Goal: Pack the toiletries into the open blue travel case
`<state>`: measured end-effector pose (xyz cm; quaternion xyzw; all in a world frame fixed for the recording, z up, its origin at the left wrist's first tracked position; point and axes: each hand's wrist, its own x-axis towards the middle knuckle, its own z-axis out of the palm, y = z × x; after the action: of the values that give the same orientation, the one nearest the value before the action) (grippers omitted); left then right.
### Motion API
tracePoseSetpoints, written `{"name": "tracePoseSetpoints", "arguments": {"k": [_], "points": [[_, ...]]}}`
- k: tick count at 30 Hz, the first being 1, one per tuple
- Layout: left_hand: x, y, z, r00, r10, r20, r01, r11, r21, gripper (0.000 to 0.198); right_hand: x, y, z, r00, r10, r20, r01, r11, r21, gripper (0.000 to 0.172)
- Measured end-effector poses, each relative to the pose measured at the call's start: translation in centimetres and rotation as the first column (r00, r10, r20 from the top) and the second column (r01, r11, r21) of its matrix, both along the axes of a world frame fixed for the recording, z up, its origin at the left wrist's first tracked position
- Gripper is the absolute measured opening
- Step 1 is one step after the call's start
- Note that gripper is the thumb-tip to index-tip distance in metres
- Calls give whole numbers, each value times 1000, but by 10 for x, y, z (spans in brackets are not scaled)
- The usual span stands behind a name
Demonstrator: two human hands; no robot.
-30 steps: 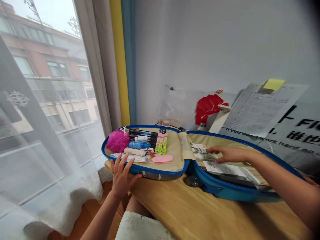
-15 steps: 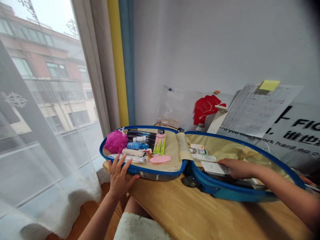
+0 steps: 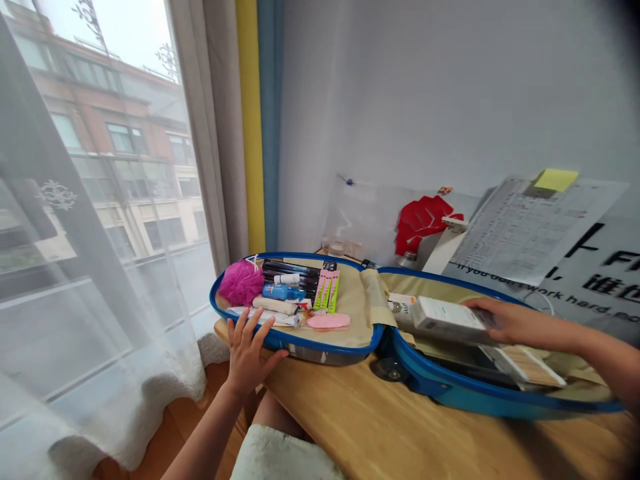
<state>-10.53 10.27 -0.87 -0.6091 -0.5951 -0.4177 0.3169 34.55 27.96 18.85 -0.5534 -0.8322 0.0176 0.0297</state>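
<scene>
Gripping a white box [image 3: 447, 315] by its right end, my right hand [image 3: 517, 325] holds it over the right half of the open blue suitcase [image 3: 475, 400]. My left hand [image 3: 249, 353] rests spread open on the suitcase's near left rim. A magenta bath puff [image 3: 241, 283] and a blue bottle [image 3: 281, 293] lie in the suitcase's left half.

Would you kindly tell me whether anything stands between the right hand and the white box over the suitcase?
Nothing visible does: the right hand grips the white box by its right end, over the open blue suitcase. The tan-and-white pack lies lower, not between them.
</scene>
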Motion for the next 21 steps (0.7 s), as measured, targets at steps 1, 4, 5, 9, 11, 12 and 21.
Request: {"name": "tracePoseSetpoints", "arguments": {"k": [1,4,5,9,11,12,21], "points": [[0,0,0,1000,0,2,0,1000,-2,57,-5,2,10,999,14,-34,-14,1000,-9,50],[0,0,2,1000,-6,-16,6,1000,12,55,-39,5,34,989,77,-128,-79,997,-10,58],[0,0,3,1000,-8,-26,8,1000,18,54,-58,6,39,984,102,-144,-98,995,36,59],[1,0,5,998,-8,-54,9,999,32,52,-151,14,37,962,235,-140,-213,965,152,60],[1,0,5,999,-2,-52,3,1000,28,51,-199,19,28,948,291,-126,-267,947,179,60],[1,0,5,999,2,-49,-1,1000,23,51,-222,21,22,942,315,-118,-292,939,183,60],[2,0,1,998,31,-50,-31,999,-15,55,-347,32,-20,909,416,6,-411,896,171,42]]}}
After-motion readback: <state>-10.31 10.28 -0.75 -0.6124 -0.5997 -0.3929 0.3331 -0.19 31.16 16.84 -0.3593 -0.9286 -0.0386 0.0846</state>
